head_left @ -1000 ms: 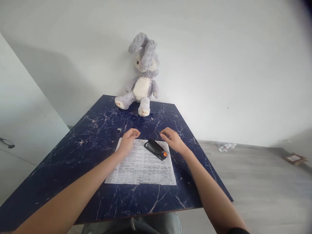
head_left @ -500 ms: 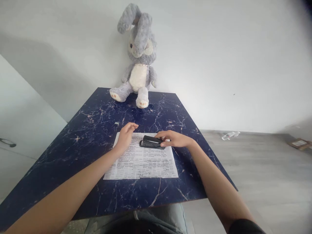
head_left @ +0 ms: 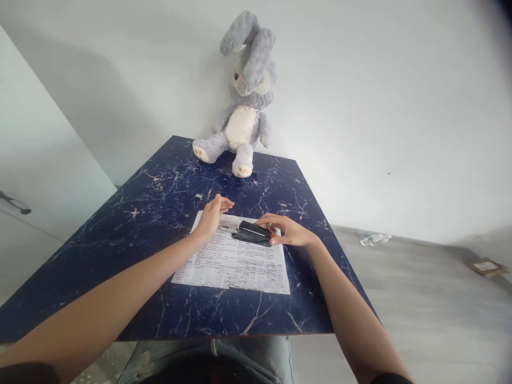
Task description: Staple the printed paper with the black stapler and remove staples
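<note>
Head view: the right hand (head_left: 289,232) holds the black stapler (head_left: 254,230) by its right end, at the far right of the printed sheet (head_left: 240,271) on the counter (head_left: 140,224); the left hand (head_left: 209,218), loosely extended, is at the sheet's far left

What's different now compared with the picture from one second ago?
The right hand, then apart from the stapler, has come to its orange-marked end and taken a grip there. That end has swung away from the person, so the stapler lies more nearly crosswise on the printed paper. The left hand stays by the paper's far left corner; the plush rabbit still sits on the table.
</note>
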The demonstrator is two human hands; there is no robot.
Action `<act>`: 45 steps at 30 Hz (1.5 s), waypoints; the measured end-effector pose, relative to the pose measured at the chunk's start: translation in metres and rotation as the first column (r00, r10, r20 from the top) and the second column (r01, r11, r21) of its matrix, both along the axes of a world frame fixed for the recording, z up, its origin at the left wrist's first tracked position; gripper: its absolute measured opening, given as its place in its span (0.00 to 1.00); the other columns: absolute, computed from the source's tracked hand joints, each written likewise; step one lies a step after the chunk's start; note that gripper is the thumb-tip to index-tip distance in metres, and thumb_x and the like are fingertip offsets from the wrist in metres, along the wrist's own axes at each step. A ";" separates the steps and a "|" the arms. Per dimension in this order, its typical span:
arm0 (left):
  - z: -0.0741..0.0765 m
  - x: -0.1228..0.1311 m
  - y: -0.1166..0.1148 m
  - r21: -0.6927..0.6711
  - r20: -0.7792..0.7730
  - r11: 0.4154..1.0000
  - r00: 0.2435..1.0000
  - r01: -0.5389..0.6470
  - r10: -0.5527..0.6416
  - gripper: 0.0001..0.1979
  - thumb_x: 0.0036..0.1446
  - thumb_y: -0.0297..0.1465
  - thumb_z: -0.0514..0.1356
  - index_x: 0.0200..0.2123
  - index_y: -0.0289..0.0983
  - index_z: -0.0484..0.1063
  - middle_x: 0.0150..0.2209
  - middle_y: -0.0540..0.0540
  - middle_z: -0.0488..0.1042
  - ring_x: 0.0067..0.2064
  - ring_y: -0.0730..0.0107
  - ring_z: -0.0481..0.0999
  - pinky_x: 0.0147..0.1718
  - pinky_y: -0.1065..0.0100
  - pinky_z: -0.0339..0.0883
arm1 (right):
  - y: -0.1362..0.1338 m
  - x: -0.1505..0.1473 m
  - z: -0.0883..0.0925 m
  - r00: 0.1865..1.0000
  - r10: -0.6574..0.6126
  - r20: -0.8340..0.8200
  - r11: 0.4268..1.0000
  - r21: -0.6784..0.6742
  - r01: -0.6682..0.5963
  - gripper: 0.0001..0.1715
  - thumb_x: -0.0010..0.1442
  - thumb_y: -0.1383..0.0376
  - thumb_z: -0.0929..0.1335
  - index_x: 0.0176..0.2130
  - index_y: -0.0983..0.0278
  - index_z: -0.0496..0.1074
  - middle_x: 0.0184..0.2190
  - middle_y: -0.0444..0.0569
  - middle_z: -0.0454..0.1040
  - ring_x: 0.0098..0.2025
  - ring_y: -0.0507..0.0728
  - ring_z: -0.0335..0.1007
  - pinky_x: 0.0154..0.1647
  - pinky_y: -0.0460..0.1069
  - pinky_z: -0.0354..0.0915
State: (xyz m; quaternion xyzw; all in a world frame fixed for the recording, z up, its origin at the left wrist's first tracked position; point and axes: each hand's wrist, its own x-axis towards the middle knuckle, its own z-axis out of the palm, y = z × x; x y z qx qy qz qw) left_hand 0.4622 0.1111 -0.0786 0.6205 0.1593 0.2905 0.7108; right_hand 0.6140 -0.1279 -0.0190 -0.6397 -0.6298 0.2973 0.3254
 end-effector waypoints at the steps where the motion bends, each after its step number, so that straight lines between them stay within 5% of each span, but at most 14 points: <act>1: 0.001 0.000 0.000 0.000 0.007 1.000 1.000 0.001 -0.001 0.31 0.64 0.60 0.53 0.35 0.39 0.78 0.43 0.38 0.82 0.50 0.51 0.79 0.56 0.51 0.69 | 0.003 -0.006 0.001 0.997 -0.001 0.077 1.000 0.031 -0.001 0.35 0.59 0.48 0.76 0.59 0.61 0.74 0.48 0.52 0.73 0.40 0.56 0.68 0.42 0.51 0.68; 5: 0.009 -0.003 -0.001 -0.098 0.096 0.993 0.994 0.061 -0.052 0.26 0.65 0.56 0.56 0.38 0.39 0.77 0.46 0.39 0.81 0.54 0.52 0.78 0.58 0.51 0.69 | 0.012 -0.031 0.001 0.961 -0.060 0.271 0.990 0.142 0.021 0.14 0.64 0.60 0.72 0.48 0.62 0.77 0.40 0.49 0.70 0.38 0.56 0.68 0.41 0.52 0.68; 8: 0.017 -0.007 0.001 -0.287 0.158 0.938 0.975 0.195 -0.154 0.23 0.67 0.52 0.56 0.41 0.39 0.77 0.52 0.38 0.79 0.58 0.50 0.76 0.58 0.49 0.69 | 0.015 -0.040 -0.003 0.912 -0.226 0.342 0.935 0.339 0.104 0.16 0.66 0.66 0.69 0.53 0.61 0.75 0.42 0.52 0.70 0.43 0.59 0.69 0.45 0.55 0.69; 11: 0.023 -0.009 0.002 -0.489 0.160 0.804 0.941 0.339 -0.299 0.22 0.69 0.50 0.56 0.42 0.36 0.77 0.50 0.35 0.79 0.55 0.50 0.78 0.56 0.51 0.72 | 0.015 -0.039 -0.011 0.738 -0.458 0.495 0.820 0.555 0.137 0.26 0.68 0.71 0.64 0.63 0.58 0.70 0.44 0.54 0.70 0.45 0.62 0.67 0.46 0.58 0.67; 14: 0.026 -0.009 0.000 -0.619 0.160 0.679 0.910 0.394 -0.382 0.20 0.71 0.46 0.56 0.44 0.34 0.77 0.46 0.35 0.79 0.49 0.56 0.80 0.51 0.57 0.75 | 0.015 -0.038 -0.016 0.518 -0.522 0.678 0.797 0.603 0.015 0.33 0.69 0.76 0.62 0.68 0.56 0.65 0.43 0.53 0.73 0.41 0.60 0.66 0.43 0.57 0.63; 17: 0.027 -0.010 -0.002 -0.676 0.152 0.632 0.911 0.379 -0.384 0.16 0.73 0.38 0.56 0.45 0.32 0.76 0.46 0.36 0.79 0.46 0.62 0.80 0.47 0.63 0.76 | 0.015 -0.040 -0.016 0.359 -0.533 0.766 0.798 0.596 -0.086 0.31 0.70 0.77 0.63 0.67 0.60 0.66 0.42 0.51 0.75 0.40 0.58 0.65 0.40 0.55 0.59; 21: 0.028 -0.010 -0.003 -0.669 0.163 0.637 0.912 0.383 -0.377 0.13 0.74 0.28 0.53 0.44 0.30 0.78 0.45 0.36 0.81 0.47 0.65 0.81 0.48 0.67 0.76 | 0.015 -0.044 -0.012 0.262 -0.516 0.816 0.811 0.563 -0.158 0.26 0.71 0.75 0.66 0.65 0.63 0.67 0.43 0.49 0.77 0.40 0.56 0.65 0.39 0.54 0.57; 29: 0.017 -0.010 0.001 -0.535 0.164 0.701 0.872 0.472 -0.462 0.09 0.67 0.24 0.61 0.47 0.30 0.80 0.50 0.36 0.80 0.51 0.65 0.81 0.54 0.68 0.74 | 0.012 -0.046 -0.008 0.224 -0.475 0.851 0.839 0.515 -0.177 0.30 0.72 0.74 0.65 0.68 0.56 0.64 0.45 0.45 0.79 0.40 0.55 0.66 0.40 0.54 0.58; 37: 0.019 -0.010 -0.002 -0.447 0.091 0.769 0.878 0.457 -0.470 0.07 0.67 0.27 0.62 0.44 0.32 0.80 0.49 0.37 0.81 0.53 0.62 0.81 0.61 0.62 0.71 | 0.012 -0.048 -0.009 0.270 -0.524 0.807 0.806 0.573 -0.149 0.30 0.69 0.75 0.67 0.63 0.50 0.70 0.45 0.44 0.79 0.42 0.57 0.66 0.39 0.54 0.58; 40: 0.020 -0.009 -0.004 -0.409 0.049 0.836 0.923 0.367 -0.382 0.06 0.67 0.24 0.61 0.42 0.32 0.79 0.47 0.38 0.82 0.53 0.61 0.82 0.62 0.59 0.71 | 0.016 -0.048 -0.011 0.367 -0.627 0.687 0.747 0.664 0.034 0.31 0.65 0.78 0.66 0.59 0.51 0.75 0.47 0.48 0.78 0.43 0.59 0.67 0.42 0.56 0.61; 43: 0.019 -0.009 -0.002 -0.280 0.065 0.944 0.985 0.172 -0.160 0.05 0.68 0.27 0.60 0.44 0.33 0.76 0.46 0.38 0.82 0.51 0.60 0.83 0.60 0.54 0.73 | 0.016 -0.041 -0.008 0.500 -0.753 0.428 0.624 0.706 0.336 0.20 0.63 0.73 0.68 0.51 0.57 0.78 0.47 0.52 0.77 0.46 0.63 0.69 0.45 0.58 0.64; 45: 0.018 -0.009 0.001 -0.153 0.089 0.988 0.996 -0.009 0.023 0.07 0.69 0.32 0.62 0.45 0.34 0.75 0.44 0.38 0.82 0.47 0.60 0.84 0.55 0.53 0.77 | 0.014 -0.032 -0.005 0.598 -0.755 0.269 0.608 0.628 0.485 0.12 0.62 0.67 0.71 0.47 0.60 0.77 0.43 0.52 0.77 0.44 0.63 0.69 0.41 0.57 0.66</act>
